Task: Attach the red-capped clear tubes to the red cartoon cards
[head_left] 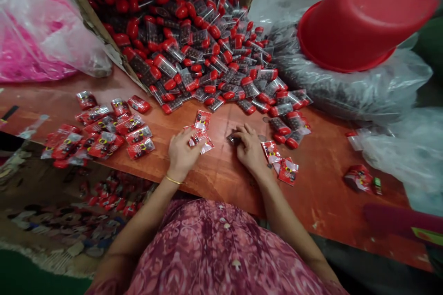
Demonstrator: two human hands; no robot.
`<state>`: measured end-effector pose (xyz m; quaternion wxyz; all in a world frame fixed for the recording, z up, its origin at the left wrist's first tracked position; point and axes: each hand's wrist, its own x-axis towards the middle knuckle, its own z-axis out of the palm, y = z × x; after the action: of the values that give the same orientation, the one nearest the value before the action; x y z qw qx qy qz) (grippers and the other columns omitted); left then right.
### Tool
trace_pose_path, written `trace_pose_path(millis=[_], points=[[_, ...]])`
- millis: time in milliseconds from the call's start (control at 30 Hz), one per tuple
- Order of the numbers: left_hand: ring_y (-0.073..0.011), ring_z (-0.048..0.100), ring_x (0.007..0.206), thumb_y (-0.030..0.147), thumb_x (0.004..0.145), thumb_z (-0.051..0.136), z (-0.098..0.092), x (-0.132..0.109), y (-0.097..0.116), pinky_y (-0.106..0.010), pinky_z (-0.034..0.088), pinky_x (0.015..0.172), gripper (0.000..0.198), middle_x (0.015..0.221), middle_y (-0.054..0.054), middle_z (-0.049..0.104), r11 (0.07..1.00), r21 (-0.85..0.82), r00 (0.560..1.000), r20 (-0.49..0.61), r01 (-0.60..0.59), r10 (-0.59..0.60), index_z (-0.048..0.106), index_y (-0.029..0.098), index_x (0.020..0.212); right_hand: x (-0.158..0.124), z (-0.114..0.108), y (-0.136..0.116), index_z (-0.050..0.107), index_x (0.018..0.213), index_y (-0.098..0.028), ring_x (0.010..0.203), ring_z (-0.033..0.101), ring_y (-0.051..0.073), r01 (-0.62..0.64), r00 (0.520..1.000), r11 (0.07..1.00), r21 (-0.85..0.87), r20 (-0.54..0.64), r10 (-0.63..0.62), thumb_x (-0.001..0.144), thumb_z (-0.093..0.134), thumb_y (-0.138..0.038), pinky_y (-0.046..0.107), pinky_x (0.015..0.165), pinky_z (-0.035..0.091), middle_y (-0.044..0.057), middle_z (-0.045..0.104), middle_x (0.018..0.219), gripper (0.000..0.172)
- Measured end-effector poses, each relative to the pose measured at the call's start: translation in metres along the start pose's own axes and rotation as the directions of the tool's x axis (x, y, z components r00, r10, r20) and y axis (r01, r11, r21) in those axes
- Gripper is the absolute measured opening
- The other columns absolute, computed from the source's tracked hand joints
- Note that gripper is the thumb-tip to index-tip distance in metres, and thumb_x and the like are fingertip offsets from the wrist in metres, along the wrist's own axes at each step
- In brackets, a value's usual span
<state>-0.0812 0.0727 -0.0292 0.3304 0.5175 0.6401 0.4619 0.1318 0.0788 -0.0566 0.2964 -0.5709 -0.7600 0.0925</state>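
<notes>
My left hand (182, 153) is closed, its thumb and fingers on a red printed wrapper (200, 137). Another red wrapper (202, 119) lies just beyond those fingertips. My right hand (249, 148) has curled fingers at a small dark piece (232, 138) on the table; what it is does not show clearly. To the right of this hand lie a few flat red printed wrappers (288, 171). Beyond both hands spreads a heap of small clear packs with red ends and dark contents (207, 76).
The heap spills from a cardboard box (100, 32). Wrapped red packs (104, 143) are piled at the left. A red bucket (360, 18) stands upside down on a filled plastic bag (346, 87). A pink-filled bag (38, 37) sits at the far left of the wooden table (221, 175).
</notes>
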Motion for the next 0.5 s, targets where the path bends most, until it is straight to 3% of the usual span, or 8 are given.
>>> trace_pose_path(millis=[67,167,433,500], points=[[-0.0322,0.041,0.127,0.042,0.065,0.072,0.002,0.002,-0.004,-0.052,0.022,0.107,0.028,0.123,-0.008,0.062,0.944,0.283,0.974,0.193,-0.171,0.119,0.071,0.026,0.089,-0.009,-0.002,-0.007,0.06,0.095,-0.018,0.122,0.047,0.026,0.01,0.999,1.0,0.021,-0.05,-0.009,0.071,0.041,-0.006,0.054,0.101,0.035,0.011,0.06,0.118,0.033],[-0.0335,0.037,0.129,0.035,0.074,0.064,0.002,0.003,-0.005,-0.058,0.016,0.106,0.017,0.128,-0.006,0.058,0.85,0.46,0.947,0.295,-0.256,0.126,0.073,0.029,0.087,-0.014,-0.002,-0.014,0.061,0.092,-0.019,0.116,0.052,0.025,0.002,0.993,0.998,0.061,-0.122,0.006,0.078,0.046,-0.014,0.053,0.101,0.037,0.011,0.063,0.112,0.021],[-0.0337,0.04,0.128,0.03,0.081,0.055,0.012,0.01,-0.005,-0.056,0.018,0.105,0.018,0.124,-0.006,0.062,0.849,0.469,0.96,0.242,-0.244,0.143,0.073,0.027,0.08,-0.013,0.005,-0.042,0.064,0.083,-0.02,0.105,0.058,0.024,0.044,0.984,0.979,0.2,-0.18,-0.007,0.081,0.05,-0.019,0.047,0.095,0.042,0.01,0.068,0.1,0.014],[-0.0331,0.041,0.127,0.029,0.08,0.056,0.012,0.01,-0.001,-0.055,0.02,0.105,0.018,0.122,-0.006,0.063,0.875,0.431,0.967,0.219,-0.219,0.134,0.073,0.026,0.078,-0.015,0.004,-0.051,0.064,0.083,-0.02,0.1,0.059,0.024,0.003,0.984,0.967,0.253,-0.175,0.043,0.082,0.051,-0.022,0.045,0.092,0.043,0.01,0.068,0.097,0.013]])
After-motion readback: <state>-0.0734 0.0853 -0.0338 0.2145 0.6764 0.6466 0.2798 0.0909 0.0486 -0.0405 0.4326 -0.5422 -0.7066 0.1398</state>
